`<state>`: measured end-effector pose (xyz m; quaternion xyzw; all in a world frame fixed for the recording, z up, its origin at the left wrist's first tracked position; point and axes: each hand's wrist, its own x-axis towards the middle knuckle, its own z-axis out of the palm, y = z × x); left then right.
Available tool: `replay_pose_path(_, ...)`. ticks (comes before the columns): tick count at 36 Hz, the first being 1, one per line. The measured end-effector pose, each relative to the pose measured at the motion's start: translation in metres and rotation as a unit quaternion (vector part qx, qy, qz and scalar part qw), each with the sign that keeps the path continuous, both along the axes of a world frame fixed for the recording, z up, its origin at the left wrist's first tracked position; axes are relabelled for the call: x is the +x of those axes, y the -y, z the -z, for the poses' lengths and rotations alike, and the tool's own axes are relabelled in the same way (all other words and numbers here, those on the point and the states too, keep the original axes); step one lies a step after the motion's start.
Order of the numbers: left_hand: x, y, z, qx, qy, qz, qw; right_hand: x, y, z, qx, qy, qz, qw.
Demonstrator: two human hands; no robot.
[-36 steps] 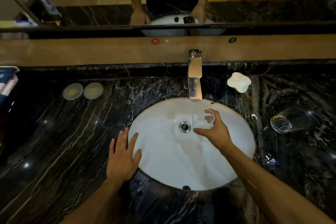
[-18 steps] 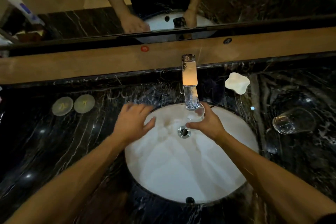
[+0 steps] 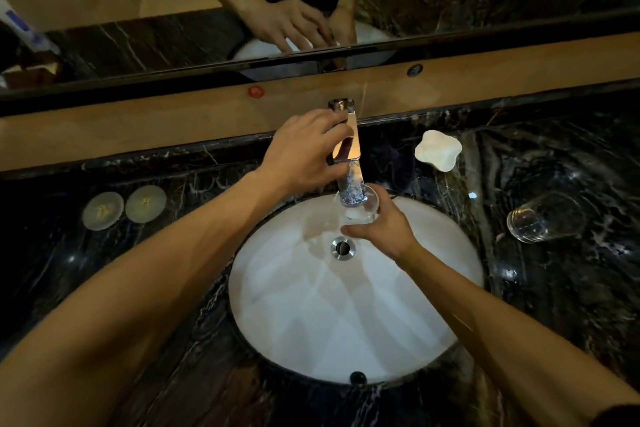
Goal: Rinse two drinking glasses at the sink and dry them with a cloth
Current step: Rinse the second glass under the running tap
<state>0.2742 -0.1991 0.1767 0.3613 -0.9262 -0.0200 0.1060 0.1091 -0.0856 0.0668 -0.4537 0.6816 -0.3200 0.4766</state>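
My right hand [image 3: 384, 230] grips a clear drinking glass [image 3: 360, 206] upright under the spout of the chrome faucet [image 3: 349, 152], over the white oval sink [image 3: 346, 315]. My left hand [image 3: 304, 152] reaches over the sink's back edge, its fingers curled round the faucet's lever handle. A second clear glass [image 3: 543, 218] lies on its side on the dark marble counter [image 3: 104, 274], to the right of the sink. No cloth is in view.
A white soap dish [image 3: 438, 149] sits behind the sink on the right. Two round coasters [image 3: 123, 206] lie on the counter at the left. The sink drain [image 3: 343, 248] is just left of my right hand. A mirror above the wooden ledge reflects my hands.
My left hand rose from the sink's left rim and now holds the faucet handle. My right hand carried the glass from beside the drain up under the spout.
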Motion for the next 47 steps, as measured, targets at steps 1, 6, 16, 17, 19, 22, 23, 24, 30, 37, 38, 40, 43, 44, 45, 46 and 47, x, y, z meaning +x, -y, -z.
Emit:
replay_pose_path(1,0.000,0.000,-0.001,-0.003,0.006,0.000,1.000,0.000,0.000,0.000,0.000,0.001,0.001,1.000)
replay_pose_path(6,-0.001,0.003,-0.009,-0.024,0.007,0.019,0.999,0.002,-0.002,0.003,-0.004,0.003,-0.003,1.000)
replay_pose_path(16,-0.007,0.016,-0.028,0.029,-0.052,-0.023,0.998,0.004,-0.006,0.003,0.016,0.004,-0.001,1.000)
replay_pose_path(17,-0.007,0.016,-0.028,0.032,-0.052,-0.025,0.998,0.004,-0.007,0.003,0.018,0.003,-0.001,1.000)
replay_pose_path(19,-0.007,0.013,-0.027,0.038,-0.053,-0.029,0.997,0.003,-0.008,0.002,0.022,0.000,-0.001,1.000)
replay_pose_path(22,-0.004,0.009,-0.021,0.049,-0.068,-0.030,0.996,0.003,-0.009,0.003,0.024,-0.002,-0.002,1.000)
replay_pose_path(23,-0.003,0.008,-0.018,0.056,-0.076,-0.030,0.995,0.003,-0.010,0.004,0.023,-0.003,-0.002,1.000)
replay_pose_path(24,-0.002,0.006,-0.015,0.063,-0.084,-0.030,0.994,0.002,-0.010,0.004,0.022,-0.006,-0.003,1.000)
replay_pose_path(30,0.040,-0.035,0.030,0.100,-0.185,-0.153,0.966,0.003,-0.015,0.008,0.013,-0.009,-0.002,1.000)
replay_pose_path(37,0.127,-0.119,0.115,0.147,-0.105,-0.315,0.932,0.001,-0.020,0.013,0.014,-0.013,-0.001,1.000)
replay_pose_path(38,0.138,-0.131,0.126,0.146,-0.078,-0.327,0.930,0.001,-0.021,0.014,0.014,-0.014,-0.001,1.000)
replay_pose_path(40,0.159,-0.154,0.144,0.155,-0.033,-0.366,0.917,0.002,-0.022,0.014,0.013,-0.016,0.001,1.000)
replay_pose_path(43,0.182,-0.180,0.164,0.167,0.005,-0.427,0.889,0.002,-0.023,0.015,0.015,-0.017,0.005,1.000)
replay_pose_path(44,0.185,-0.185,0.169,0.169,0.012,-0.438,0.883,0.002,-0.024,0.016,0.018,-0.016,0.006,1.000)
replay_pose_path(45,0.186,-0.187,0.172,0.169,0.016,-0.445,0.879,0.002,-0.024,0.016,0.020,-0.015,0.007,1.000)
replay_pose_path(46,0.187,-0.188,0.174,0.168,0.015,-0.448,0.878,0.002,-0.024,0.016,0.022,-0.014,0.008,1.000)
replay_pose_path(47,0.187,-0.187,0.176,0.166,0.013,-0.449,0.878,0.002,-0.024,0.016,0.026,-0.014,0.009,1.000)
